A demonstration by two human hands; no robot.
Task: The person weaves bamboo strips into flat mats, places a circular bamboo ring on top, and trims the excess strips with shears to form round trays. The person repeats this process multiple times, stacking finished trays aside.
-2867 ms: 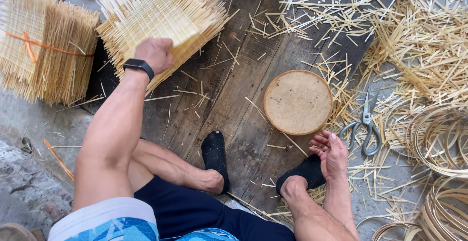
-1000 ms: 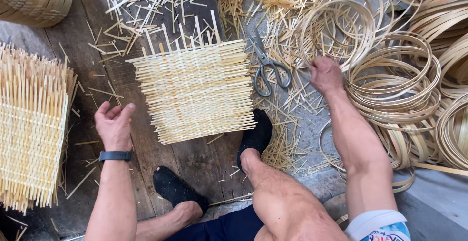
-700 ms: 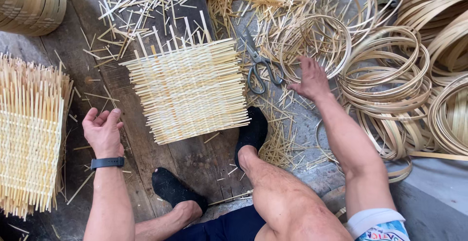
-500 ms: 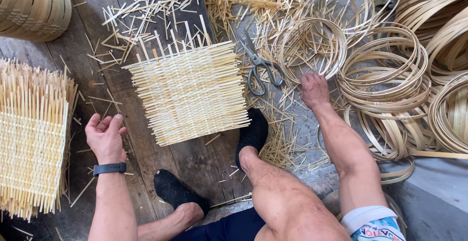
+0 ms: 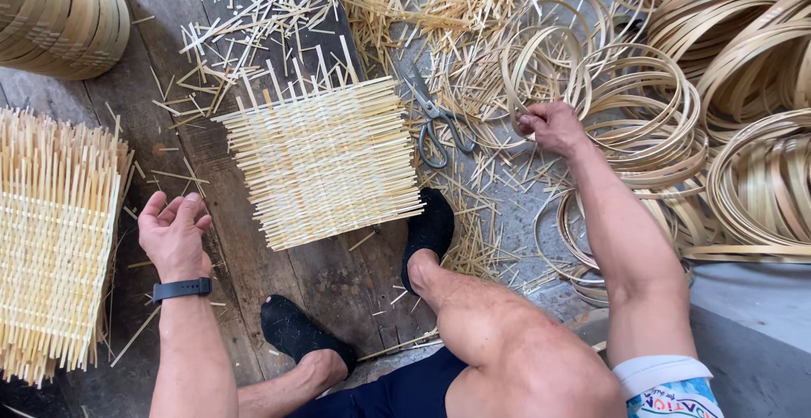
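Floor: I see dark wooden planks (image 5: 329,283) covered in bamboo scraps.
Right hand (image 5: 553,126): fingers pinch a pale bamboo ring (image 5: 541,71) beside grey scissors (image 5: 435,122).
Left hand (image 5: 173,232): fingers open, near the square woven bamboo mat (image 5: 325,160).

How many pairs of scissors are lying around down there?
1. The scissors lie on the ground among the loose strips, between the square woven mat and the right hand. Others may be buried under the strips.
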